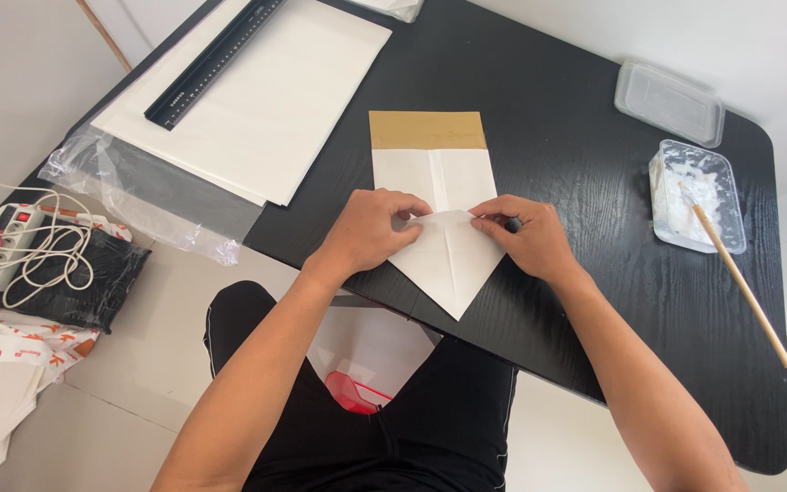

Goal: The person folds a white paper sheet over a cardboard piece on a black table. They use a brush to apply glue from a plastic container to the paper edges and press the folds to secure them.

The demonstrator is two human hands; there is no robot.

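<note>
A folded white paper piece (444,196) with a brown band at its far end lies on the black table (557,137). Its near end is folded into a point that hangs over the table's front edge. My left hand (368,228) presses on the left side of the fold, fingertips on the paper. My right hand (526,235) pinches the paper's right side at the same fold line. Both hands meet near the middle crease.
A stack of white sheets (266,100) with a black ruler (216,59) and a clear plastic bag (152,196) lie at the left. At the right stand a clear tub of white paste (696,193) with a wooden stick (744,287) and a lid (671,102). A power strip (25,237) lies on the floor.
</note>
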